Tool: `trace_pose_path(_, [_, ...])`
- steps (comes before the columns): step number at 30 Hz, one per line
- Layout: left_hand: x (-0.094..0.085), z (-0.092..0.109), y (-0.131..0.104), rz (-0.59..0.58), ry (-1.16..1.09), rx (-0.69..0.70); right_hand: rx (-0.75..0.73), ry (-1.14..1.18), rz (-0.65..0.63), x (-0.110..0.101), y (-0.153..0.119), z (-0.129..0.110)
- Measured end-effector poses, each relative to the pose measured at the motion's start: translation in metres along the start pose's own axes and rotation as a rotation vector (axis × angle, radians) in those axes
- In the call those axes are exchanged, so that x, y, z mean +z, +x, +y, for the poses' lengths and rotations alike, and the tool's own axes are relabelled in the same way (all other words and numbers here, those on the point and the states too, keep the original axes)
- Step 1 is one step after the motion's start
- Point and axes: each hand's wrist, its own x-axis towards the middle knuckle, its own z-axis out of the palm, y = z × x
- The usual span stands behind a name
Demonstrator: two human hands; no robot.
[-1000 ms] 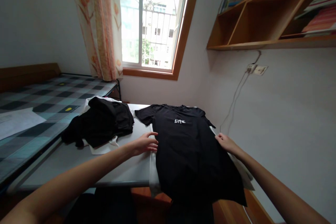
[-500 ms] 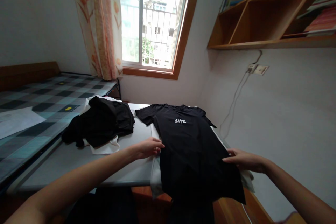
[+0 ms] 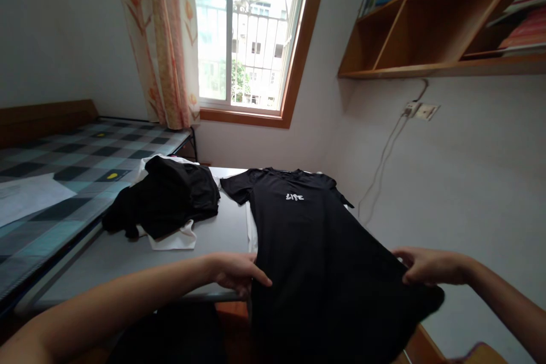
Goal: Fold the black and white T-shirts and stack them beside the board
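A black T-shirt (image 3: pixel 311 244) with a small white print on its chest lies front up on the grey table (image 3: pixel 213 239), collar toward the window, its lower part hanging over the near edge. My left hand (image 3: pixel 239 274) grips its left side edge, thumb on top of the cloth. On the other side my right hand (image 3: pixel 420 265) pinches the right side edge and holds it stretched outward. Under the shirt a strip of white cloth (image 3: pixel 252 230) shows along the left.
Left on the table is a heap of black clothes (image 3: pixel 170 199) with white cloth (image 3: pixel 174 239) beneath. A bed with a checked cover (image 3: pixel 85 153) and paper (image 3: pixel 32 196) stands at the left. Wooden shelves (image 3: pixel 426 34) hang at the upper right.
My right hand has moved outward to the right, pulling the shirt's side with it. My left hand has come lower and nearer. The shirt's lower part is now spread wider.
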Motion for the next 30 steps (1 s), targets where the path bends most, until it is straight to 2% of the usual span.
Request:
trace_pose_path(3, [0.000, 0.001, -0.010, -0.221, 0.234, -0.132, 0.297, -0.216, -0.050, 0.005, 0.014, 0.009])
trace_pose_path(5, [-0.001, 0.007, -0.020, -0.353, 0.443, -0.224, 0.406, -0.333, -0.024, 0.004, 0.022, 0.010])
trace_pose_path(6, [-0.001, 0.011, -0.025, -0.370, 0.550, -0.251, 0.435, -0.376, 0.021, 0.002, 0.024, 0.009])
trace_pose_path(7, [-0.003, 0.017, -0.030, -0.341, 0.647, -0.249, 0.444, -0.410, 0.089, -0.001, 0.025, 0.005])
trace_pose_path(9, [-0.008, 0.032, -0.039, -0.148, 0.800, -0.143, 0.389, -0.449, 0.271, -0.010, 0.027, -0.007])
trace_pose_path(12, [-0.025, 0.053, -0.040, 0.366, 0.950, 0.196, 0.158, -0.514, 0.516, -0.020, 0.034, -0.036])
trace_pose_path(14, [-0.043, 0.063, -0.029, 0.681, 1.054, 0.413, -0.050, -0.610, 0.592, -0.020, 0.048, -0.059])
trace_pose_path(15, [-0.053, 0.067, -0.021, 0.801, 1.118, 0.494, -0.156, -0.665, 0.603, -0.017, 0.058, -0.070])
trace_pose_path(17, [-0.075, 0.069, -0.002, 0.981, 1.256, 0.562, -0.282, -0.725, 0.638, -0.009, 0.082, -0.090])
trace_pose_path(18, [-0.087, 0.069, 0.007, 1.057, 1.327, 0.542, -0.313, -0.748, 0.662, -0.004, 0.095, -0.098])
trace_pose_path(21, [-0.120, 0.065, 0.025, 1.203, 1.471, 0.348, -0.386, -0.829, 0.689, 0.009, 0.134, -0.112])
trace_pose_path(24, [-0.145, 0.059, 0.028, 1.247, 1.565, 0.212, -0.270, -0.878, 0.770, 0.014, 0.165, -0.108])
trace_pose_path(27, [-0.159, 0.057, 0.022, 1.242, 1.640, 0.170, -0.154, -0.885, 0.822, 0.012, 0.184, -0.092])
trace_pose_path(30, [-0.165, 0.061, 0.016, 1.211, 1.670, 0.104, -0.172, -0.892, 0.856, 0.008, 0.193, -0.079])
